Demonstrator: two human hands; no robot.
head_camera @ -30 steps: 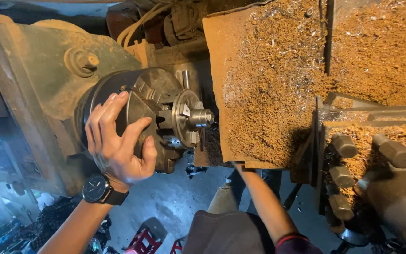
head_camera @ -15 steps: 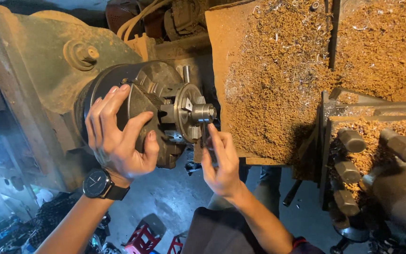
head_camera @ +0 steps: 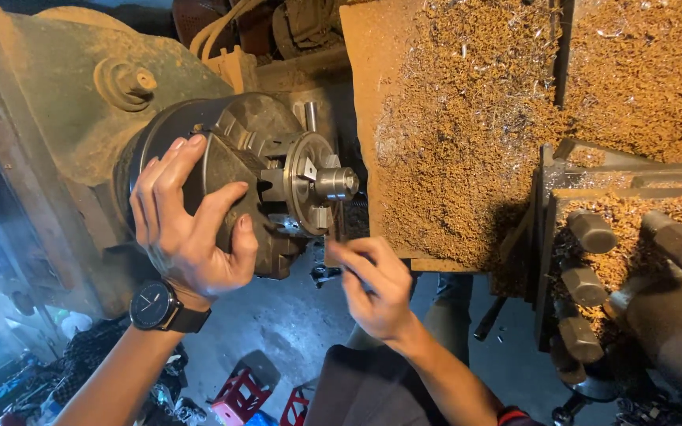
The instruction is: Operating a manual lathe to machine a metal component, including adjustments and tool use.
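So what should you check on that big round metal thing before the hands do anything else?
1. Left hand steadies the lathe chuck: ok, palm and fingers are spread on its rim.
2. Right hand has a firm hold on a tool: cannot tell, the fingers pinch something thin and dark just under the chuck, but it is blurred.
3. Small shiny metal part sits in the chuck: ok, it sticks out of the centre.
4. Part is clamped tight: cannot tell.
5. Metal shavings are away from the hands: ok, they lie heaped on the tray behind.
6. Wristwatch is off: not ok.
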